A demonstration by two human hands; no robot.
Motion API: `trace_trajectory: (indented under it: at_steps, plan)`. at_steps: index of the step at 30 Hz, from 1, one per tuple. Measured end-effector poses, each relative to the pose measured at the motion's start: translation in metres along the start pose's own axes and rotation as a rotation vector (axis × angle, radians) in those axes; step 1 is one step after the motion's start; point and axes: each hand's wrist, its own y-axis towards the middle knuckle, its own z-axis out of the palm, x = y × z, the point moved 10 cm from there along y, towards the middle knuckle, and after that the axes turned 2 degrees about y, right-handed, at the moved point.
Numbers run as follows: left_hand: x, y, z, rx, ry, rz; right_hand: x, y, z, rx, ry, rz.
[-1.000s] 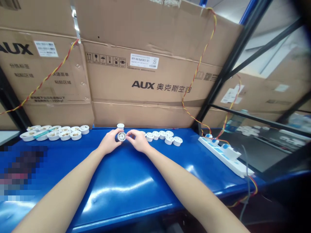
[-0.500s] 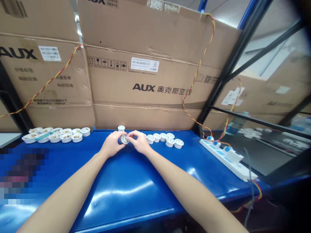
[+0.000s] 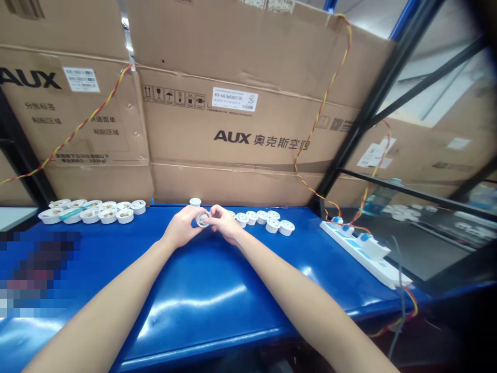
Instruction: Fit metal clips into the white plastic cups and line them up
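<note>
Head view: left hand (image 3: pixel 182 227) holds white cup (image 3: pixel 201 220).

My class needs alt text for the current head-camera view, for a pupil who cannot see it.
A person's left hand holds a small round white piece that the right hand touches, above a blue table. White cups stand on the left and similar white pieces on the right, with brown cardboard boxes behind.

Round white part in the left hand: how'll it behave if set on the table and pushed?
The round white part is probably light, since it looks small in the left hand. Its round outline suggests it could roll on edge. The glossy blue table may let it slide easily.
</note>
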Motion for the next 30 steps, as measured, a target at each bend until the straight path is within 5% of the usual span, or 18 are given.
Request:
trace_trajectory:
  at_steps: [4, 9, 14, 21, 25, 30]
  plan:
    - [0.001, 0.000, 0.001, 0.001, -0.009, -0.002, 0.011, -0.003, 0.003, 0.041, -0.093, -0.098]
    - [0.006, -0.001, 0.002, 0.007, -0.005, -0.025, 0.045, -0.017, 0.010, -0.063, -0.500, -0.386]
    - [0.021, -0.003, 0.009, 0.066, -0.002, -0.068, 0.057, -0.018, 0.012, -0.153, -0.905, -0.481]
    - [0.105, -0.016, 0.023, 0.062, 0.071, -0.419, 0.029, -0.001, -0.022, -0.147, -1.300, -0.287]
    - [0.116, -0.010, 0.049, 0.263, 0.152, -0.424, 0.017, 0.003, -0.032, -0.134, -1.314, -0.200]
    - [0.122, 0.000, 0.057, 0.286, 0.186, -0.422, 0.026, -0.001, -0.043, -0.229, -1.297, -0.201]
